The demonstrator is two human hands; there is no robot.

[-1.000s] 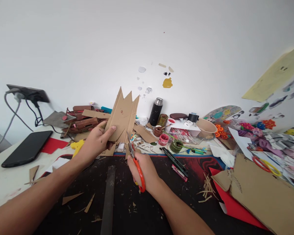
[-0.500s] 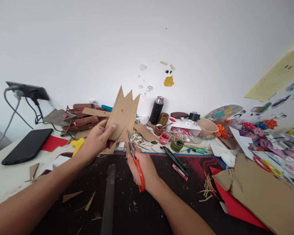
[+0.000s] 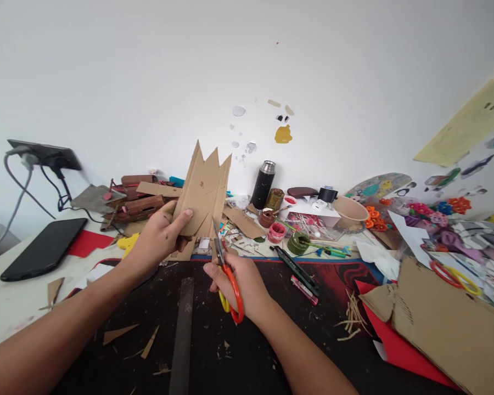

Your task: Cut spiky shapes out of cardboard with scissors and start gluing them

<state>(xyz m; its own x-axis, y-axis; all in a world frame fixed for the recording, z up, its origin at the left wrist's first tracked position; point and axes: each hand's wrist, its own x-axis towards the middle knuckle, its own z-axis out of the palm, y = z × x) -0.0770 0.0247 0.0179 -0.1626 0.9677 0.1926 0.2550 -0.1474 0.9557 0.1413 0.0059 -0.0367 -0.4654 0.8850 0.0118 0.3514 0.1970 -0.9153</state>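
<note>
- Brown corrugated cardboard piece [image 3: 203, 192], cut into three sharp points along its top edge, stands upright above the back edge of the black work mat [image 3: 239, 351]; a crease runs up its middle and its lower edge is cut on a slant.
- The left hand [image 3: 158, 238] is clamped on the lower left part of this cardboard, thumb across the front face, fingers behind.
- The right hand [image 3: 239, 285] grips the orange-and-yellow-handled scissors [image 3: 226, 274], fingers through the loops; the steel blades point up and meet the cardboard's lower edge, just beside the left thumb.
- The two hands are near each other but not touching.
- A grey metal ruler [image 3: 183, 334] lies flat on the mat between the forearms, with cardboard slivers scattered around it.
- Behind the hands, small open paint pots: a red one [image 3: 276, 232], a green one [image 3: 296, 244] and a brown one [image 3: 265, 219] with a brush resting in it.
- A black steel-capped flask [image 3: 263, 185] stands upright against the wall.
- A tan bowl [image 3: 348, 212] sits further right; its contents cannot be seen.
</note>
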